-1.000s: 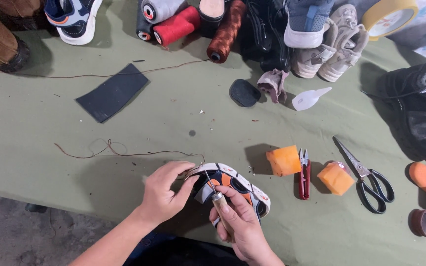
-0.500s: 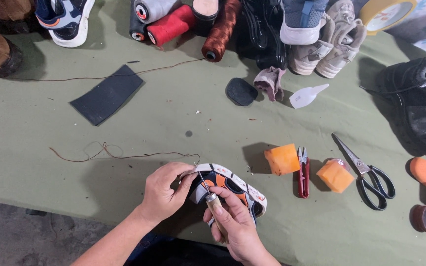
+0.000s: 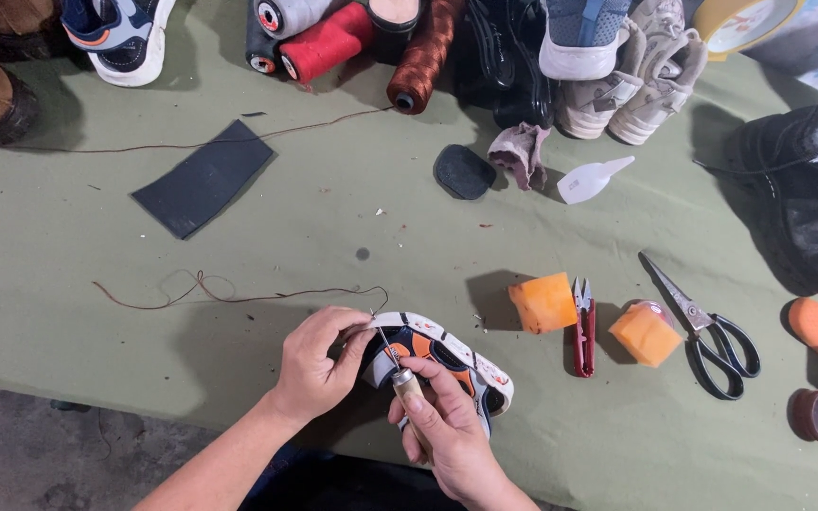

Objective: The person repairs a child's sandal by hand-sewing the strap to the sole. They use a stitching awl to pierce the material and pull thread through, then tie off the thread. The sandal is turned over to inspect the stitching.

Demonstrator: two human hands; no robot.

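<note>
A small shoe [image 3: 447, 355] with a white sole and orange and dark upper lies at the near edge of the green table [image 3: 352, 227]. My left hand [image 3: 319, 364] grips its toe end. My right hand [image 3: 442, 431] holds a wooden-handled awl [image 3: 400, 374], its thin metal point slanting up to the sole's edge by my left fingers. A brown thread [image 3: 239, 295] runs from the shoe out to the left across the table.
Two orange blocks [image 3: 543, 303] [image 3: 648, 333], red snips [image 3: 583, 326] and black scissors [image 3: 707, 326] lie to the right. A dark rubber sheet [image 3: 205, 177], thread spools [image 3: 328, 40], several shoes [image 3: 617, 76], a dark patch [image 3: 463, 172] and a white nozzle bottle [image 3: 587, 180] sit farther back.
My hands and the shoe stay in much the same place. The awl tip has come up to the sole's edge near my left fingers.
</note>
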